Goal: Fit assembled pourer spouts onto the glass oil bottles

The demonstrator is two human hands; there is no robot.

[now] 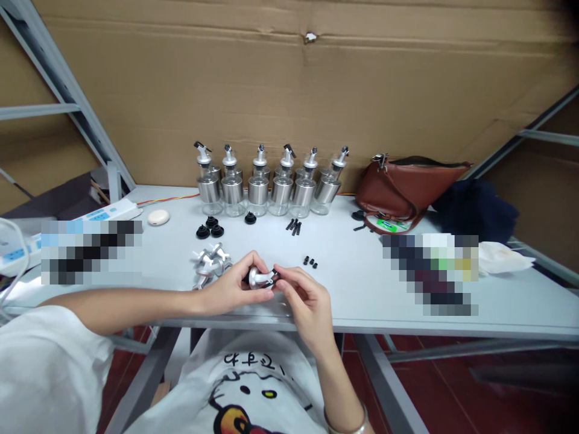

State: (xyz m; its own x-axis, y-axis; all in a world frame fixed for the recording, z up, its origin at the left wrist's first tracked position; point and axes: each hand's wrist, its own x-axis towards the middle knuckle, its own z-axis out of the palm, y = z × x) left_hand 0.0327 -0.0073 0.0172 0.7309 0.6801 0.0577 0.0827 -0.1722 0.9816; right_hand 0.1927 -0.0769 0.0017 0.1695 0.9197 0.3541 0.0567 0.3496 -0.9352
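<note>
The short silver metal pourer cap [259, 278] sits just above the near edge of the pale grey table [362, 283], held between both hands right in front of the person's chest. The left hand [230, 283] is closed around its round body, thumb on top, which seems to steady it and leave the spout end free. The right hand [302, 296] comes in from the other side with fingertips pinched narrow on a small black piece [275, 275] pressed against that end; how the piece sits on the cap I cannot tell.

Just beyond the left hand lies a loose heap of similar silver metal caps [209, 260], close enough to reach without stretching. Three tiny black rubber bits [310, 262] lie near the right hand. Further back, parts are grouped by kind: round black rubber stoppers [210, 228] and a bundle of thin black sticks [294, 226].

Against the brown cardboard wall [289, 90] stand six glass bottles with steel sleeves and pourer tops [266, 187], lined up out of the way. A brown leather bag [402, 187] rests to their right, a white power strip [108, 211] to the left.
</note>
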